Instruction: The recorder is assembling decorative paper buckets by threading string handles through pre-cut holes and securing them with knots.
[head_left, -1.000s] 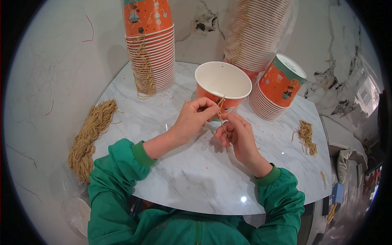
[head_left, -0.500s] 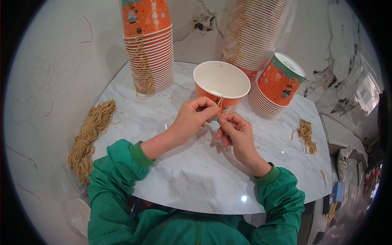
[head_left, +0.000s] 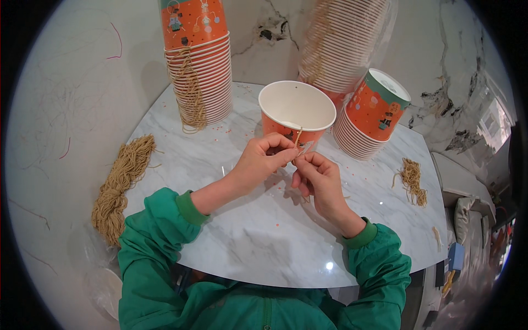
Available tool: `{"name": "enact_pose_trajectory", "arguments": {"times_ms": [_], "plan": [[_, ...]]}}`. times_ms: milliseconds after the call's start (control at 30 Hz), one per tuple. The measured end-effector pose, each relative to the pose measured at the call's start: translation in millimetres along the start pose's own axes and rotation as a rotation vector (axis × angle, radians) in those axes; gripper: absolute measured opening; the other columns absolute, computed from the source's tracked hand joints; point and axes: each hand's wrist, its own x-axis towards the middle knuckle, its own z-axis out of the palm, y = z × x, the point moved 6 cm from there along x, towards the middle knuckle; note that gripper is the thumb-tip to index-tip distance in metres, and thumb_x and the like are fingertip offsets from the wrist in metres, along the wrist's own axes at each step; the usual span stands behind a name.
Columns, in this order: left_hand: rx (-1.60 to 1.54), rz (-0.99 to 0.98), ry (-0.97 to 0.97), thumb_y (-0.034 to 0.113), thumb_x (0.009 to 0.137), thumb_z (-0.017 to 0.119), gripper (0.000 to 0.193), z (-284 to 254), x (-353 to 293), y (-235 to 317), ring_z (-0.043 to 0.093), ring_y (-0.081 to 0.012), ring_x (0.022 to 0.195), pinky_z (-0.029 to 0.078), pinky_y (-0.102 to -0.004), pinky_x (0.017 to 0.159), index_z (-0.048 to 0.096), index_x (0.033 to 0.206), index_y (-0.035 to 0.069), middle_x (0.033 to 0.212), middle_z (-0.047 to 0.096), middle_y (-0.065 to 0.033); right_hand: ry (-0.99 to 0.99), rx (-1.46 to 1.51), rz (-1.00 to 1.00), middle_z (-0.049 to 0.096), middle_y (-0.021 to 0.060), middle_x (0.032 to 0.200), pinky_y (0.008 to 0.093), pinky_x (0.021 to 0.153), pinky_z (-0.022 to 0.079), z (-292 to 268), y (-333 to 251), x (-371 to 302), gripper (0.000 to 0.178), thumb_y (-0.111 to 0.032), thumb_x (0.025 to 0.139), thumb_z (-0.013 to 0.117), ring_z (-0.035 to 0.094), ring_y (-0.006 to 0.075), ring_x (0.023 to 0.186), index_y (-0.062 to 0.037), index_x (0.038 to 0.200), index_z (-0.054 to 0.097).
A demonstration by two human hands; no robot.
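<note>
An orange paper bucket (head_left: 297, 104) with a white inside stands upright at the middle of the table. Tan string (head_left: 298, 136) runs from its near rim down to my fingers. My left hand (head_left: 267, 159) pinches the string between thumb and forefinger, close against the bucket's near side. Just right of it and slightly lower, my right hand (head_left: 319, 179) also pinches the string, its other fingers curled. The two sets of fingertips almost touch and hide part of the string. A loose end shows faintly below my right hand.
Nested orange buckets (head_left: 201, 82) stand at the back left, strings draped over them. A taller wrapped stack (head_left: 341, 44) is at the back, a shorter inverted stack (head_left: 379, 107) right of the bucket. String bundles lie left (head_left: 124, 187) and right (head_left: 412, 181) on the marble-patterned table (head_left: 236, 242).
My hands stay at the bucket's near side, with the fingertips shifting slightly on the string. The string at the rim now looks like a single narrow line instead of a spread loop.
</note>
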Motion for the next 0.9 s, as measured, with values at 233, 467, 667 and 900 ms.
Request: {"name": "enact_pose_trajectory", "arguments": {"times_ms": [233, 467, 667, 900], "plan": [[-0.173, -0.097, -0.009, 0.02, 0.094, 0.067, 0.015, -3.8, 3.7, -5.9, 0.053, -0.0051, 0.073, 0.042, -0.0217, 0.062, 0.071, 0.095, 0.006, 0.083, 0.064, 0.0033, -0.053, 0.155, 0.025, 0.068, 0.0077, 0.073, 0.0206, 0.046, 0.038, -1.2, 0.6, -0.3, 0.025, -0.027, 0.101, 0.057, 0.058, 0.0086, 0.052, -0.0019, 0.102, 0.062], [-0.236, -0.129, -0.004, 0.019, 0.094, 0.066, 0.014, 0.8, 0.3, -6.2, 0.052, -0.0052, 0.072, 0.04, -0.0225, 0.062, 0.072, 0.095, 0.006, 0.082, 0.064, 0.003, -0.036, -0.014, -0.039, 0.068, 0.0071, 0.072, 0.0202, 0.047, 0.042, 3.6, -2.2, -2.4, 0.017, -0.019, 0.099, 0.062, 0.058, 0.0086, 0.051, -0.0025, 0.101, 0.063], [-0.272, -0.189, -0.017, 0.02, 0.094, 0.065, 0.015, 3.0, -2.0, -4.7, 0.05, -0.0042, 0.07, 0.038, -0.0219, 0.061, 0.071, 0.095, 0.007, 0.08, 0.062, 0.0039, 0.003, 0.003, -0.053, 0.068, 0.0076, 0.072, 0.0199, 0.044, 0.039, 3.2, -2.0, -2.5, 0.015, -0.017, 0.099, 0.062, 0.057, 0.0087, 0.05, -0.0016, 0.098, 0.063], [-0.307, -0.209, 0.004, 0.019, 0.091, 0.068, 0.011, 3.4, -3.6, -6.5, 0.049, -0.0041, 0.069, 0.037, -0.0214, 0.061, 0.069, 0.094, 0.008, 0.082, 0.061, 0.0048, -0.019, -0.081, -0.038, 0.066, 0.0064, 0.07, 0.0202, 0.044, 0.038, 4.5, -1.3, -3.7, 0.015, -0.017, 0.099, 0.061, 0.055, 0.0083, 0.049, -0.0018, 0.097, 0.063]]}}
